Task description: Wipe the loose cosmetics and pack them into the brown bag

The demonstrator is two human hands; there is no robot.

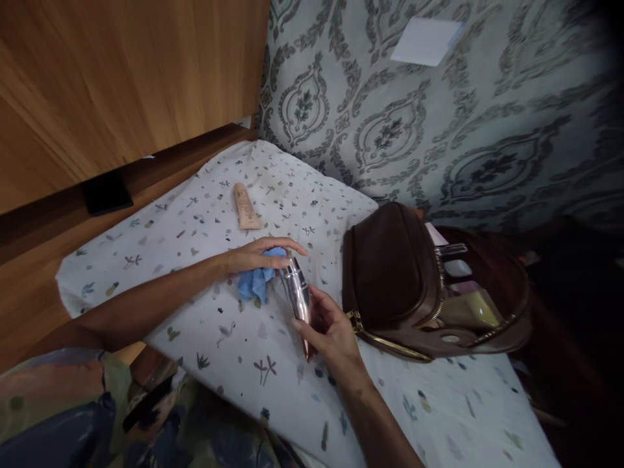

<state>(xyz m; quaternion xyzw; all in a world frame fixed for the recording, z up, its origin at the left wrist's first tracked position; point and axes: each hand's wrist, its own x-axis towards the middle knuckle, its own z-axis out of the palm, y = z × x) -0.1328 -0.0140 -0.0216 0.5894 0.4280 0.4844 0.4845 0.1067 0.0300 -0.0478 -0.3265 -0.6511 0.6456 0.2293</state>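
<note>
Silver bottle (297, 290) within edges of sheet (234, 357)

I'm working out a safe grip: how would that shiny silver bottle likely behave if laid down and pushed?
The silver bottle would probably roll, since its body looks round, perhaps in a curve because it tapers. Its smooth, mirror-like surface may feel slippery. It looks stiff, with no dent visible where the right hand grips it.

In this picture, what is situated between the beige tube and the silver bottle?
In the head view, the left hand and the blue cloth in it lie between the beige tube and silver bottle.
</note>
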